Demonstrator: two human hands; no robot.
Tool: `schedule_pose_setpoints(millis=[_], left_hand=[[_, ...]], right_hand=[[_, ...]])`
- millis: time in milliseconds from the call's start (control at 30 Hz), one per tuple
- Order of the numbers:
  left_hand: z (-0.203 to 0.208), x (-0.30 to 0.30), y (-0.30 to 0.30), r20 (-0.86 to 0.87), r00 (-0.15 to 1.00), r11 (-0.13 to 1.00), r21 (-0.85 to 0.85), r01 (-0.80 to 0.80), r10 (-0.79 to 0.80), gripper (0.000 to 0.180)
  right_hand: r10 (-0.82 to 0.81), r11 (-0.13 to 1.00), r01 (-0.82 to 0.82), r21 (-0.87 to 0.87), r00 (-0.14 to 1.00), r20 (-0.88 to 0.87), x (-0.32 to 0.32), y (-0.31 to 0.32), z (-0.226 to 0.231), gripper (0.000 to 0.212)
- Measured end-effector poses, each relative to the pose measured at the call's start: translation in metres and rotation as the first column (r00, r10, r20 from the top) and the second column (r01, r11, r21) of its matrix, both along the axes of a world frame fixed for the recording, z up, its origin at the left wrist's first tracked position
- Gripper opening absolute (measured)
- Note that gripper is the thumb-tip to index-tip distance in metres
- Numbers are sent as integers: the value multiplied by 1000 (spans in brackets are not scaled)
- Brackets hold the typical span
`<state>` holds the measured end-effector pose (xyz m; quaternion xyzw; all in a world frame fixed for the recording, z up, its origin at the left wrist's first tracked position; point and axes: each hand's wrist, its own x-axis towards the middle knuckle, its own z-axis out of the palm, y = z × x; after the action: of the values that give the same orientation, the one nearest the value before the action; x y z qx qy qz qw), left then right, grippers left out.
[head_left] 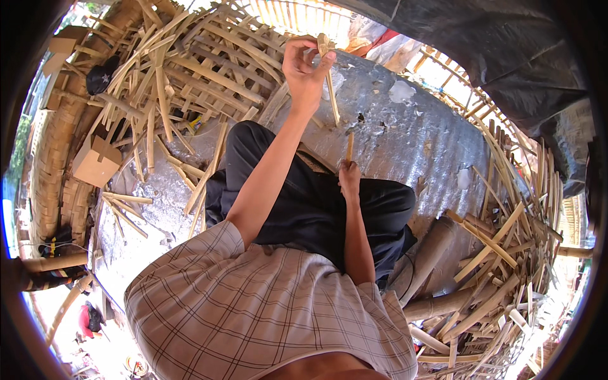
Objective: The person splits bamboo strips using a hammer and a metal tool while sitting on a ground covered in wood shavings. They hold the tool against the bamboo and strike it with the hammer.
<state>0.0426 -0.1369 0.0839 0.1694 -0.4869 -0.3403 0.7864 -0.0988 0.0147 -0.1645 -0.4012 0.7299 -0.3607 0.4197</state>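
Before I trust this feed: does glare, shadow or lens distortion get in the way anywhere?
Head view: lower left washes out nearly white, and pale shine streaks the grey surface; head view: the black tarp looks dim at upper right; head view: fisheye bows edges toward a dark rim; head view: left grip and right grip read fairly clearly.

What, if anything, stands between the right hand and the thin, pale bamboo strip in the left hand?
Only the short, tan, stick-like piece that the right hand grips points into the gap; nothing else visible blocks the pale bamboo strip.
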Motion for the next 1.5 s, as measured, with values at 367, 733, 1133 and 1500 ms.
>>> schedule_pose_setpoints(millis=[367,733,1133,1500], left_hand=[[-32,8,14,564,811,977,39,-209,152,73],[-102,-3,8,504,857,953,297,-53,-110,54],[-55,12,-23,442,897,952,279,-129,-8,51],[-11,56,-50,156,825,652,697,297,-543,75]], right_hand=[[8,1000,-8,0,999,54,-3,0,9,34],[-43,998,48,-45,993,112,-5,0,0,35],[-110,994,110,13,971,210,-8,-2,-6,29],[-200,975,218,30,823,532,-13,-1,-7,24]])
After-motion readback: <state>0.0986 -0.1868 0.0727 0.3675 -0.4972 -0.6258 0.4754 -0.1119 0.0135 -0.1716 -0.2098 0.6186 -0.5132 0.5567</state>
